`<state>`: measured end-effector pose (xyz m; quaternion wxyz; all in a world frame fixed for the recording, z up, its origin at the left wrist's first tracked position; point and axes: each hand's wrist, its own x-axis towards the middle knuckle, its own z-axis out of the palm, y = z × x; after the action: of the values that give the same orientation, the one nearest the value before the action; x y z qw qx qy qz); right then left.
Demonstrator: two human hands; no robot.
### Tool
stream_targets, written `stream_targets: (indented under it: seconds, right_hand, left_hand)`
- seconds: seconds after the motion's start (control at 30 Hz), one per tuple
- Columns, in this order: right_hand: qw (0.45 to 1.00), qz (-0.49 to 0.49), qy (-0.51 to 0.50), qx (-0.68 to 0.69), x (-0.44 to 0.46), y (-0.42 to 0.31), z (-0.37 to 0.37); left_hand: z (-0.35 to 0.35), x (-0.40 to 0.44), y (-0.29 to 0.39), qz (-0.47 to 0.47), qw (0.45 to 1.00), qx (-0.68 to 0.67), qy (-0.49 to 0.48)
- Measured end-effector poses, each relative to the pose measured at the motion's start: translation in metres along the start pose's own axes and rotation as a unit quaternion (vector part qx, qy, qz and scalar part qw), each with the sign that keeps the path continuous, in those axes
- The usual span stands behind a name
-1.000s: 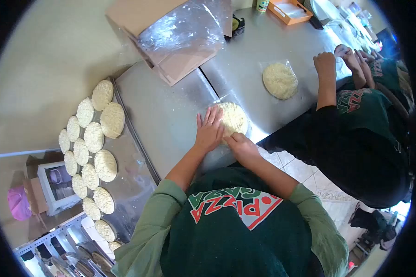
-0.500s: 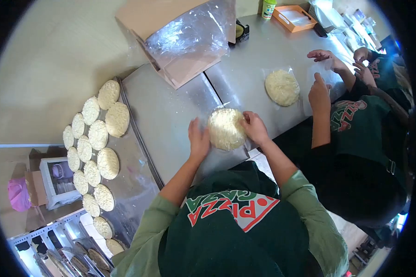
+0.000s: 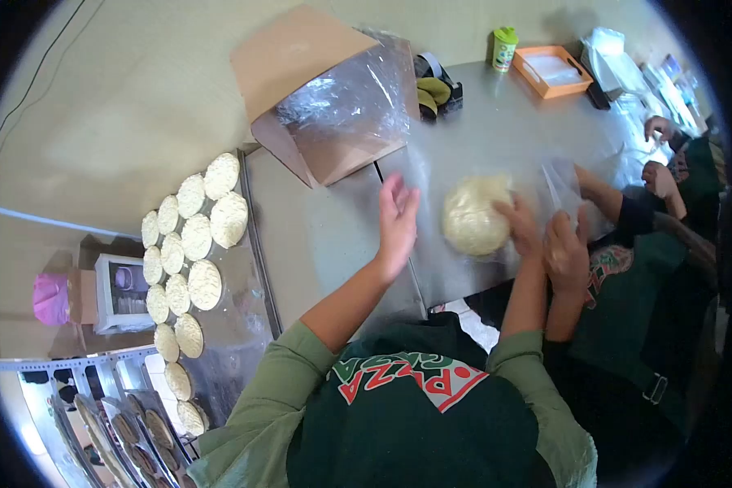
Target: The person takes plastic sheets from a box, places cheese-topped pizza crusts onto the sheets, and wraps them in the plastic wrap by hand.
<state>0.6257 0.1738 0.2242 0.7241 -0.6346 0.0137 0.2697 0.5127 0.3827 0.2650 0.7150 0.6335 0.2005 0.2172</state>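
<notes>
In the head view, the left hand (image 3: 396, 232) is wide and holds nothing, the right hand (image 3: 522, 228) meets the right edge of the disc (image 3: 473, 218) over the tabletop (image 3: 484, 122), its grip too blurred to tell, and level, gentle handling should best spare the disc.

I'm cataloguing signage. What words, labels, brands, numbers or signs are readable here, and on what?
"PIZZA": red letters on the wearer's dark green cloth apron, creased.
Green word beside it: too creased to read surely.
Co-workers' dark green cloth aprons: lettering too blurred to read fully.
Print on the green-lidded, light-coloured cylindrical cup: too small to read.
</notes>
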Motion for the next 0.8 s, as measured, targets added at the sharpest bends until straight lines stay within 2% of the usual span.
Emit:
stream_targets:
  seconds: [0.03,0.1,0.17,0.2,0.3,0.4,0.5,0.53,0.63,0.7,0.77,0.8]
  right_hand:
    - [1.000,-0.013,0.017,-0.009,0.005,-0.004,-0.016]
    - [0.995,-0.047,0.075,-0.053,0.021,0.000,-0.045]
    - [0.975,-0.088,0.156,-0.128,0.039,0.016,-0.062]
    - [0.905,-0.198,0.214,-0.309,0.034,0.018,-0.059]
    - [0.767,-0.127,0.285,-0.560,0.008,0.007,-0.013]
    - [0.826,-0.189,0.241,-0.473,-0.018,0.016,0.031]
    - [0.781,-0.359,0.201,-0.469,-0.031,0.006,0.078]
    - [0.810,-0.373,0.153,-0.427,-0.036,-0.006,0.098]
    - [0.863,-0.439,0.014,-0.251,-0.046,-0.047,0.168]
    - [0.812,-0.535,-0.085,-0.217,-0.049,-0.064,0.207]
    - [0.809,-0.539,-0.115,-0.207,-0.031,-0.072,0.243]
    - [0.852,-0.475,-0.088,-0.202,-0.011,-0.075,0.255]
  left_hand:
    - [0.005,0.018,0.008,0.137,0.990,0.032,0.010]
    - [0.009,0.049,0.043,0.192,0.970,0.137,0.058]
    - [0.020,0.083,0.058,0.221,0.924,0.272,0.153]
    - [0.022,0.099,0.061,0.232,0.891,0.335,0.198]
    - [-0.002,0.142,0.048,0.097,0.985,0.102,0.098]
    - [-0.020,0.129,0.061,0.016,0.977,-0.183,0.107]
    - [-0.038,0.118,0.074,0.016,0.977,-0.118,0.175]
    - [-0.046,0.118,0.077,0.026,0.988,-0.035,0.151]
    - [-0.060,0.110,0.086,0.012,0.993,-0.060,0.103]
    - [-0.071,0.106,0.077,0.076,0.992,-0.071,0.077]
    - [-0.085,0.094,0.073,0.116,0.991,-0.033,0.064]
    - [-0.093,0.083,0.072,0.124,0.990,0.010,0.063]
